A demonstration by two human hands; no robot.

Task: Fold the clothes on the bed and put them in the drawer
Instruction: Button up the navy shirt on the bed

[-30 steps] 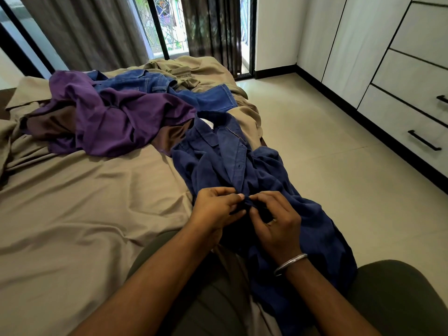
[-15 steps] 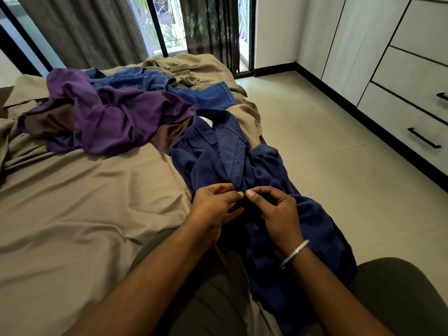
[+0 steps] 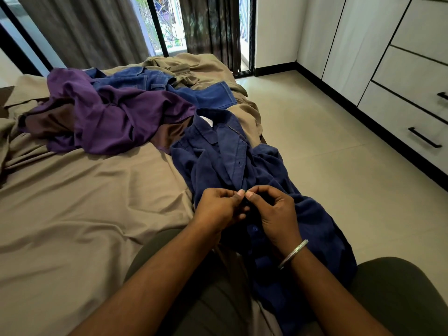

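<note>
A navy blue collared shirt (image 3: 232, 163) lies stretched from the bed's right edge down over my lap. My left hand (image 3: 218, 209) and my right hand (image 3: 276, 214) meet at its front placket, thumbs and fingertips pinching the fabric together near a button. A purple garment (image 3: 116, 117) lies crumpled on the bed behind, with blue jeans (image 3: 150, 83) and an olive garment (image 3: 184, 66) farther back. The drawers (image 3: 409, 110) with black handles stand in the white wardrobe at the right.
The bed (image 3: 72, 202) carries a wrinkled tan sheet. Tiled floor (image 3: 327, 146) runs between the bed and the wardrobe. Curtains (image 3: 92, 32) and a glass door stand at the back. My legs in dark olive trousers sit at the bottom.
Both hands stay at the shirt's placket; the fingertips have shifted slightly, thumbs now pressed together on the fabric. The camera view has dipped a little.
</note>
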